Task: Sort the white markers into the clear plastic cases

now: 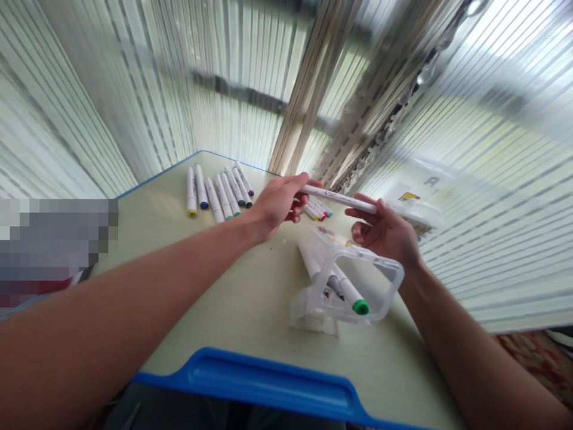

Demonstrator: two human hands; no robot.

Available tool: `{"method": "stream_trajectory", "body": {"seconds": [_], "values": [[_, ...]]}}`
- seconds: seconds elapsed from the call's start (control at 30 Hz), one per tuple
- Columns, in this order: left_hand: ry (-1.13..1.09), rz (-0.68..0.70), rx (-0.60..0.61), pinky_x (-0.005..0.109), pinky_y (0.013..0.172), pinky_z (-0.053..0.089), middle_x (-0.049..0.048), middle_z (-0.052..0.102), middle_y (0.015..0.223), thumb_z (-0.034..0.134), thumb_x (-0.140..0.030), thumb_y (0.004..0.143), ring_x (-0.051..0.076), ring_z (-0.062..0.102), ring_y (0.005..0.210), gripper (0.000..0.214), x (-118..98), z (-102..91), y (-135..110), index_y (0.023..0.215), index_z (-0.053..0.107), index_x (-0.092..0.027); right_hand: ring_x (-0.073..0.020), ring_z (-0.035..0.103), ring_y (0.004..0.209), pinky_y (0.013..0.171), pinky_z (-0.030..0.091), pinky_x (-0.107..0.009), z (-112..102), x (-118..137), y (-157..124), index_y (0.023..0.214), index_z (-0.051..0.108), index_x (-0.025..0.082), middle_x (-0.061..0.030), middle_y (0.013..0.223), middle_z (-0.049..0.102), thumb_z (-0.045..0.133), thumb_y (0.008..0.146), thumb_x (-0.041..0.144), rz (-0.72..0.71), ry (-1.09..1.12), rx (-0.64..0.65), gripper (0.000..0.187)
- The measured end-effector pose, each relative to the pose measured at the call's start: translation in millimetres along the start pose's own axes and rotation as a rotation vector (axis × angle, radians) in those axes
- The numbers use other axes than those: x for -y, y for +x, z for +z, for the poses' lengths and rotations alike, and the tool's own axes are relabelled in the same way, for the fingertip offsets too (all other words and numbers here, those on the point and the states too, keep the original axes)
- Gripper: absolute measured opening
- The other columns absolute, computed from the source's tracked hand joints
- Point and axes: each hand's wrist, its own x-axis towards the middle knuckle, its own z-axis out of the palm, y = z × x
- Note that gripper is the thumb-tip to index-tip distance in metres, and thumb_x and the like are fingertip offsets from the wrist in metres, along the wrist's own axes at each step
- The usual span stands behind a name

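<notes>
A white marker (338, 198) is stretched between my two hands above the table. My left hand (280, 206) pinches its left end, and my right hand (387, 230) grips its right end between thumb and fingers. Below my right hand lies a clear plastic case (389, 286), its open end towards me. Inside it are a few white markers, one with a green end (360, 306) poking out. Left of my left hand, several white markers (224, 191) with coloured ends lie in a row. Several more markers (317, 209) lie partly hidden behind my hands.
The pale table (215, 310) has a blue rim with a blue moulded tray (273, 379) at the near edge. Striped curtains (156, 89) hang behind it. Another clear case (416, 203) with a printed label stands at the right edge. A pixelated area covers the left side.
</notes>
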Motion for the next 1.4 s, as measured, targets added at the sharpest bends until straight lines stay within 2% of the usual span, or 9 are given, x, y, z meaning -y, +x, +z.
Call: {"method": "stream_trajectory", "body": {"seconds": [0.1,0.27,0.43,0.6,0.87,1.13,1.4], "values": [[0.026,0.004,-0.011,0.018,0.038,0.028,-0.0038,0.041,0.057,0.048,-0.028,0.093,0.005,0.035,0.04,0.025,0,-0.7,0,0.09,0.067,-0.013,-0.013,0.057,0.046,0.042,0.043,-0.026,-1,-2,2,0.099,0.07,0.019,-0.0059,0.082,0.075,0.057,0.087,0.039,-0.011,0.02,0.003,0.027],[0.08,0.015,-0.023,0.017,0.038,0.03,-0.0045,0.04,0.057,0.044,-0.027,0.095,0.004,0.034,0.039,0.027,1,-0.8,0,0.091,0.066,-0.012,-0.0122,0.059,0.045,0.04,0.043,-0.023,-3,-6,5,0.101,0.069,0.014,-0.0082,0.082,0.075,0.056,0.088,0.036,-0.027,0.068,0.002,0.029],[0.172,0.053,-0.045,0.016,0.037,0.032,-0.0025,0.05,0.061,0.052,-0.023,0.091,0.004,0.041,0.041,0.017,2,-0.4,0,0.091,0.065,-0.012,-0.0126,0.06,0.045,0.04,0.043,-0.023,-4,-8,6,0.097,0.069,0.013,-0.0082,0.077,0.075,0.057,0.088,0.035,-0.04,0.078,-0.009,0.027],[0.247,0.113,-0.017,0.016,0.037,0.035,-0.0019,0.057,0.065,0.062,-0.02,0.085,0.004,0.044,0.041,0.012,6,-2.6,2,0.093,0.063,-0.012,-0.0121,0.06,0.045,0.041,0.043,-0.023,-2,-8,5,0.096,0.068,0.014,-0.0073,0.076,0.075,0.061,0.085,0.038,-0.029,0.073,-0.011,0.028],[0.303,0.132,0.002,0.017,0.038,0.039,0.006,0.067,0.079,0.059,-0.025,0.088,0.005,0.051,0.044,0.015,11,-6.1,4,0.091,0.06,-0.01,-0.0088,0.059,0.044,0.041,0.043,-0.019,2,-10,3,0.092,0.068,0.016,-0.004,0.072,0.074,0.078,0.073,0.035,-0.055,-0.003,-0.001,0.029],[0.414,0.124,0.019,0.016,0.039,0.038,0.0007,0.064,0.068,0.064,-0.024,0.084,0.003,0.047,0.041,0.017,9,-5.7,0,0.094,0.063,-0.011,-0.0107,0.061,0.046,0.04,0.043,-0.02,2,-10,3,0.087,0.07,0.016,-0.0045,0.069,0.073,0.081,0.068,0.038,-0.059,-0.098,-0.025,0.031],[0.422,0.13,0.034,0.016,0.039,0.036,-0.0043,0.054,0.058,0.062,-0.029,0.086,0.004,0.044,0.04,0.017,13,-4.3,-1,0.085,0.063,-0.013,-0.0105,0.06,0.048,0.041,0.045,-0.019,1,-10,3,0.08,0.071,0.015,-0.0073,0.074,0.073,0.081,0.07,0.035,-0.047,-0.113,-0.015,0.025]]}}
